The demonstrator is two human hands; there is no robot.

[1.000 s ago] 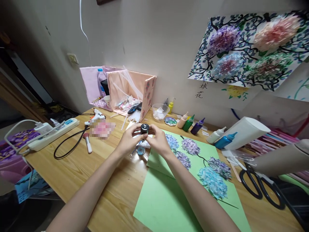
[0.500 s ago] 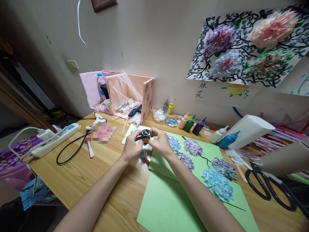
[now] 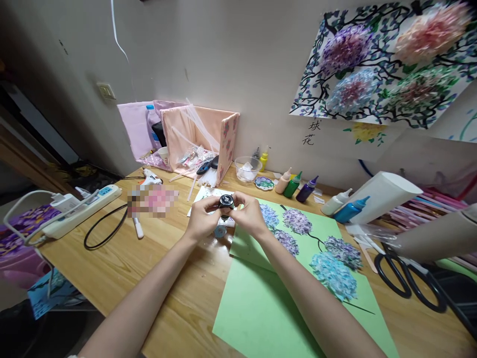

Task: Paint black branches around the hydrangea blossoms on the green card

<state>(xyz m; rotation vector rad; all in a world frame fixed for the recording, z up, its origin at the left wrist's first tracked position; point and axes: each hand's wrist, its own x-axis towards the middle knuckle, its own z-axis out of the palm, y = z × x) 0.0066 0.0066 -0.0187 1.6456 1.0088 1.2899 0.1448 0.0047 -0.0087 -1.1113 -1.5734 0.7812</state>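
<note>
Both hands meet over the near side of a small white sheet (image 3: 203, 194). Between them is a small black round-faced wristwatch (image 3: 226, 201) with white marks on its dial, face up. My left hand (image 3: 204, 217) pinches its left side, fingers curled. The fingers of my right hand (image 3: 247, 215) close on its right side. Just below the hands a small blue round object (image 3: 220, 231) rests on the table, partly covered. To the right lies a green sheet (image 3: 253, 303) bearing several blue and purple textured flowers (image 3: 333, 276), with my right forearm over it.
Several paint bottles (image 3: 292, 184), a clear bowl (image 3: 248, 169) and a painted dish (image 3: 264, 183) line the wall. A pink fabric box (image 3: 228, 144) stands behind. At left are a power strip (image 3: 82, 211), a glue gun (image 3: 152, 176) and a brush (image 3: 138, 228); at right, black-handled scissors (image 3: 410, 278).
The camera view has shifted slightly. The watch has tilted so its dial shows more fully. Both hands keep their grip in nearly the same place.
</note>
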